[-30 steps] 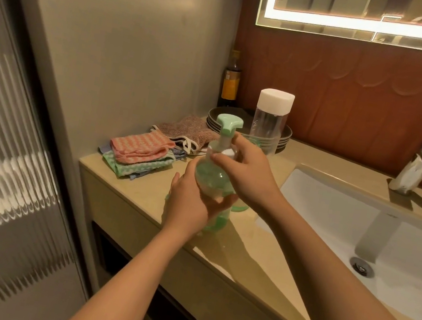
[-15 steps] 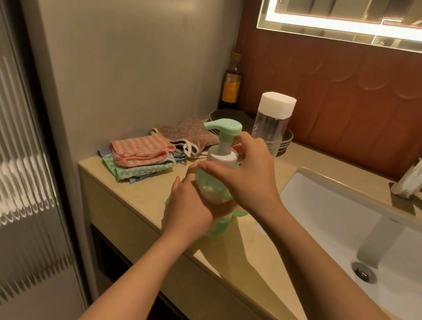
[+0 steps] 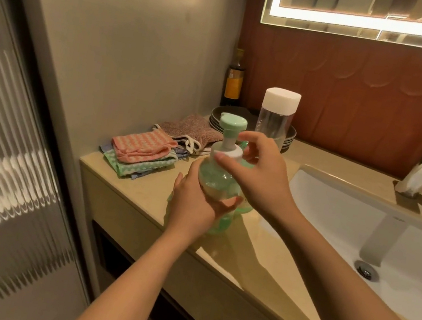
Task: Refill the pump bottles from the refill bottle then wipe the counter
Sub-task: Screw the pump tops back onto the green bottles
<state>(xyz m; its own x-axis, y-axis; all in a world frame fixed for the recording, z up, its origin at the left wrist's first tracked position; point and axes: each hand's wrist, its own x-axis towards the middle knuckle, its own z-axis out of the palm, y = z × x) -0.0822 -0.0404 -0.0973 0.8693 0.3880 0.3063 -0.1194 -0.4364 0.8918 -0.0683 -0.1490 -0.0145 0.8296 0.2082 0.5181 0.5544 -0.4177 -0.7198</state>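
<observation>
Hands grip pump bottle [image 3: 217, 180]: left hand [image 3: 193, 204] around body, right hand [image 3: 260, 179] pinching collar.

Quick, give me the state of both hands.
Left hand: closed around the green pump bottle.
Right hand: fingers gripping the bottle's white collar.

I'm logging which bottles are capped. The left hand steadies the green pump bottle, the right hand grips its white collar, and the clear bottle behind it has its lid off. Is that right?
Not quite. The head view shows the clear bottle with its white lid on. The rest holds: the left hand steadies the green pump bottle and the right hand grips its white collar.
</observation>
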